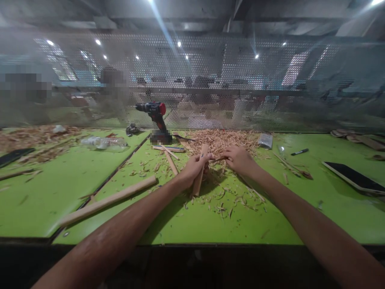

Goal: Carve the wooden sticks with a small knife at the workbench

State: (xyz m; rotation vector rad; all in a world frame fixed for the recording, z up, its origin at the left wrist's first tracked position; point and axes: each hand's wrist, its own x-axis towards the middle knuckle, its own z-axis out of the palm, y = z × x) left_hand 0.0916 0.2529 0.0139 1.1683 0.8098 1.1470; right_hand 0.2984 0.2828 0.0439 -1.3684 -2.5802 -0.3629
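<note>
My left hand [195,167] is wrapped round a flat strip of wood [198,182], which stands tilted above the green table [168,220]. Just to its right, my right hand [239,159] has its fingers curled together. A thin brownish piece [219,159] shows between the two hands, at the right fingertips. I cannot tell what it is, or whether it is a tool or wood. Wood shavings [224,138] are heaped right behind both hands, and loose curls lie below them.
A cordless drill [156,116] stands behind a thick wooden rod [111,200] on the left. Thin sticks [171,160] lie beside my left hand. A plastic bottle [104,142] is farther left. Rightward are a marker pen [300,152] and a tablet-like device [355,176]. A perforated screen [204,84] borders the back.
</note>
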